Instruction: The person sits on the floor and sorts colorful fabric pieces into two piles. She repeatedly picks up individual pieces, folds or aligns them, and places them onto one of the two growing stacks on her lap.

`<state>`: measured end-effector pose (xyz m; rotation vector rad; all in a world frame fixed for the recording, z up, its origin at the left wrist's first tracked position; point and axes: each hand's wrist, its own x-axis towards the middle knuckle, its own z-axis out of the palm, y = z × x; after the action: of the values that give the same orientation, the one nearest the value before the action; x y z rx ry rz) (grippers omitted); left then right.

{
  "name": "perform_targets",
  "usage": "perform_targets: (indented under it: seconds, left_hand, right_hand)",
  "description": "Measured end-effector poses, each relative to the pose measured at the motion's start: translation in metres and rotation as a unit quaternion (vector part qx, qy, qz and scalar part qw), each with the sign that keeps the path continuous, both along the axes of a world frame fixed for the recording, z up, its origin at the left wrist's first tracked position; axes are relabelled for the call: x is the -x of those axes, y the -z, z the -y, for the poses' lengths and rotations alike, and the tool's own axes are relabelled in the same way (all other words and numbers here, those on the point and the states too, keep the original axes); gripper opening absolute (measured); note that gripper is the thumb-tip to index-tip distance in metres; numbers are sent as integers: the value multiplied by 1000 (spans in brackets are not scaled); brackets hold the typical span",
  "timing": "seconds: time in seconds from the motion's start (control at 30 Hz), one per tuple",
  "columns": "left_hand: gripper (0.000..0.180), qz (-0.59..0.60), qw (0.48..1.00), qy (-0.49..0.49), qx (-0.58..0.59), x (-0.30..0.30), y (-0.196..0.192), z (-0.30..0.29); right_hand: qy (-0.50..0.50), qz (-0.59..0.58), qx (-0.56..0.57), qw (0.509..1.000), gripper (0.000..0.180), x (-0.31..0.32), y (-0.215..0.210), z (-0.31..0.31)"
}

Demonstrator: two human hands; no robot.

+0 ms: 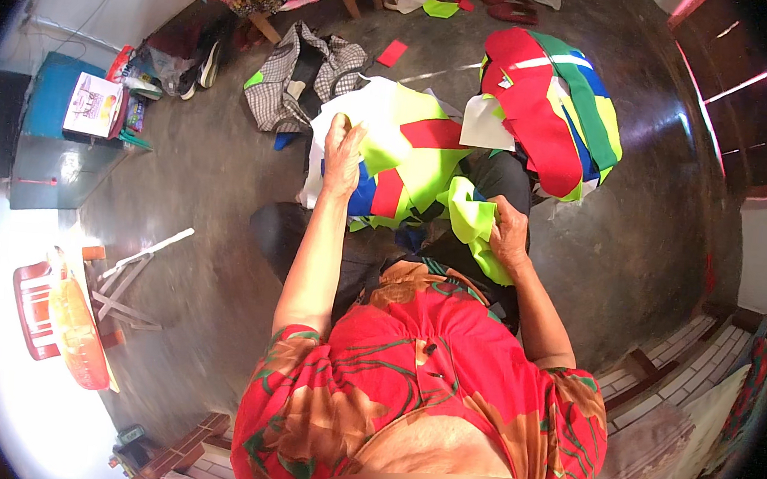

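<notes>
Fabric scraps [425, 175] in lime yellow, red, blue and white lie in a heap across my lap and between my knees. At the heap's left side my left hand [343, 157] is closed, its thumb and fingers pinching a white fabric piece [323, 131]. To the right of the heap, my right hand [508, 233] grips a crumpled lime-yellow fabric piece [473, 221] that hangs down over my leg. My fingertips on that side are partly hidden by the cloth.
A large rounded bundle of red, green and yellow fabric [538, 108] stands at the right front. A checkered cloth bag [279, 83] lies left of the heap. One red scrap [392, 54] is on the floor. Farther left are a blue-grey cabinet [70, 161] and a folding stand [127, 291].
</notes>
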<state>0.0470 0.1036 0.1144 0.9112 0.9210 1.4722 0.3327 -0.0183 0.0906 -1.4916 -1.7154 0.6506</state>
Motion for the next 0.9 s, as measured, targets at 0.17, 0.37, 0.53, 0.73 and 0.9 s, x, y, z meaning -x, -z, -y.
perform_targets:
  seconds: [0.17, 0.37, 0.53, 0.73, 0.9]
  left_hand:
    - [14, 100, 991, 78, 31, -39, -21, -31]
    - [14, -195, 953, -4, 233, -36, 89, -47]
    - [15, -274, 932, -67, 228, -23, 121, -27]
    - [23, -479, 867, -79, 115, -19, 127, -6]
    - [30, -616, 784, -44, 63, -26, 112, 6]
  right_hand:
    - [0, 6, -9, 1000, 16, -1, 2, 0]
    - [-7, 18, -1, 1000, 17, -4, 4, -1]
    - [-9, 4, -2, 1000, 16, -3, 2, -1]
    - [-10, -7, -5, 1000, 15, -1, -1, -2]
    - [-8, 9, -4, 1000, 14, -2, 1, -2]
